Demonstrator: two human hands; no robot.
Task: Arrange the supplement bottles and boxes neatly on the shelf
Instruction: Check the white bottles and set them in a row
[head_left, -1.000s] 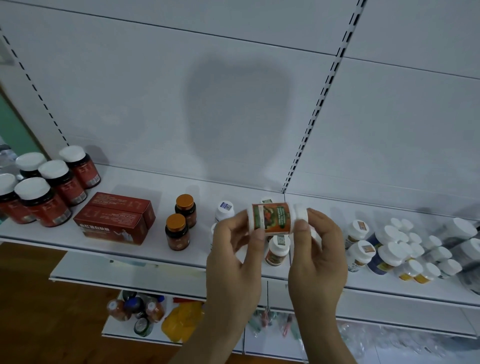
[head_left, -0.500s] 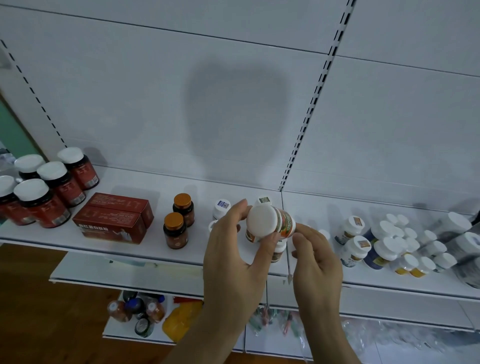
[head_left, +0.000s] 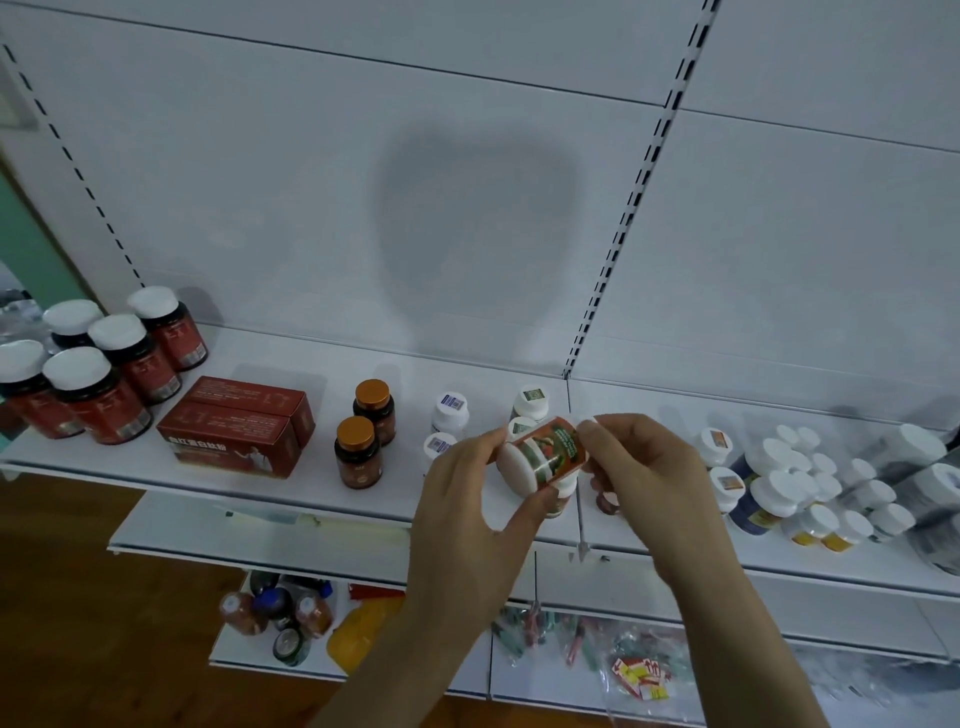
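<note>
White metal shelf (head_left: 291, 486) on a white slotted back wall. Left hand (head_left: 470, 525) grips a small white-capped bottle with a red and green label (head_left: 543, 454), tipped sideways in the air just above the shelf's front edge; fingers and thumb curl round the cap end. Right hand (head_left: 647, 475) pinches its far end. Toward the left edge: two amber bottles with orange caps (head_left: 363, 441), two dark red cardboard boxes (head_left: 236, 426).

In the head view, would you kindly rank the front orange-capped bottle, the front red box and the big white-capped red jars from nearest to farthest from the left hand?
From the left hand, all lie to its left on the shelf:
1. Front orange-capped bottle, just beside it.
2. Front red box, further left.
3. White-capped red jars, at the shelf's far left end.
</note>
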